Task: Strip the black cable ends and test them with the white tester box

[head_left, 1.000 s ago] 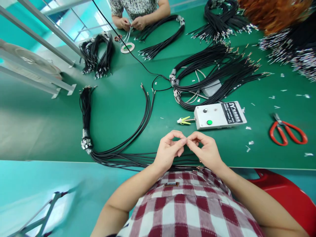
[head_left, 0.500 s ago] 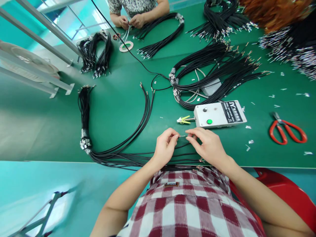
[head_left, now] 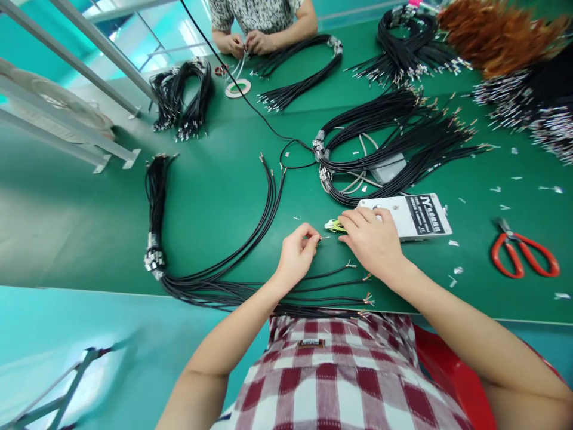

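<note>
Head view shows the right hand [head_left: 373, 239] has moved onto the white box [head_left: 409, 216] and its yellow clip [head_left: 335, 226], grip hard to tell, so only the left hand [head_left: 297, 249] now pinches the thin wire [head_left: 326, 237], near the clip.

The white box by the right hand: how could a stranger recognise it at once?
On the green table, find the wearer's right hand. The white box is partly hidden by it. Unlike the pale box partly under black cables farther back, it bears a black JY label.
</note>
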The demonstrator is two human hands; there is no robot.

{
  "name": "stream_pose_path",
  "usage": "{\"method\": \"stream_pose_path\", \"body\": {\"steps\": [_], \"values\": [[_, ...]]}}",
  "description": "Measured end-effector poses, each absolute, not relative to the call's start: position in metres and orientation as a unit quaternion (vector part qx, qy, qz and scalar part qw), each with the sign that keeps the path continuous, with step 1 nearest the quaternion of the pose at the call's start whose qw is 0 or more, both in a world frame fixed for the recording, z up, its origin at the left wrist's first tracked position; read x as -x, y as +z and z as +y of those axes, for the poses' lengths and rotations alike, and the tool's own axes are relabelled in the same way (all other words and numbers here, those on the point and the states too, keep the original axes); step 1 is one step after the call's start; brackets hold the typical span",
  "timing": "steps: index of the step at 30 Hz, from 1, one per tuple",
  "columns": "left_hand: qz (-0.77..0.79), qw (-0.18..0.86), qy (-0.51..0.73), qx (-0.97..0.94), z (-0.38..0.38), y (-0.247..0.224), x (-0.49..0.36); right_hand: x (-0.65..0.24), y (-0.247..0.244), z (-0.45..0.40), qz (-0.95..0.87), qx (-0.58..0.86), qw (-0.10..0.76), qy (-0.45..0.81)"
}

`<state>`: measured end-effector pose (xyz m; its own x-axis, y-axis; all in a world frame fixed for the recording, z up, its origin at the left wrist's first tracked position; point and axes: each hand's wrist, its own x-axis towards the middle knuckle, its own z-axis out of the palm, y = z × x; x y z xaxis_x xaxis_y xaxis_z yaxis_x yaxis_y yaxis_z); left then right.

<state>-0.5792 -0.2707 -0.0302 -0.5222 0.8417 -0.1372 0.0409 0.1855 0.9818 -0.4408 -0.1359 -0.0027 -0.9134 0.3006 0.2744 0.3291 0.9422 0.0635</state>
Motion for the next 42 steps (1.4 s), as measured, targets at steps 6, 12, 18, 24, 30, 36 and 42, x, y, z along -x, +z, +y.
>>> {"method": "stream_pose_path", "body": {"steps": [6, 12, 18, 24, 30, 36, 42], "values": [[0.681, 0.350, 0.556, -0.323, -0.255, -0.035, 0.589, 0.458, -0.013, -0.124, -0.979, 0.161, 0.079, -0.096], [0.694, 0.326, 0.542, -0.343, -0.245, -0.046, 0.596, 0.459, -0.015, -0.116, -0.983, 0.134, 0.098, -0.082], [0.710, 0.305, 0.527, -0.354, -0.236, -0.056, 0.600, 0.459, -0.012, -0.115, -0.985, 0.142, 0.099, -0.022], [0.704, 0.321, 0.517, -0.367, -0.233, -0.061, 0.601, 0.463, -0.010, -0.118, -0.985, 0.151, 0.076, -0.031], [0.699, 0.337, 0.520, -0.357, -0.234, -0.061, 0.601, 0.444, 0.003, -0.118, -0.984, 0.151, 0.095, -0.016], [0.697, 0.340, 0.524, -0.352, -0.234, -0.059, 0.601, 0.370, -0.011, -0.121, -0.928, 0.223, 0.296, 0.038], [0.704, 0.333, 0.518, -0.354, -0.235, -0.058, 0.602, 0.347, -0.041, -0.133, -0.928, 0.237, 0.287, 0.028]]}}
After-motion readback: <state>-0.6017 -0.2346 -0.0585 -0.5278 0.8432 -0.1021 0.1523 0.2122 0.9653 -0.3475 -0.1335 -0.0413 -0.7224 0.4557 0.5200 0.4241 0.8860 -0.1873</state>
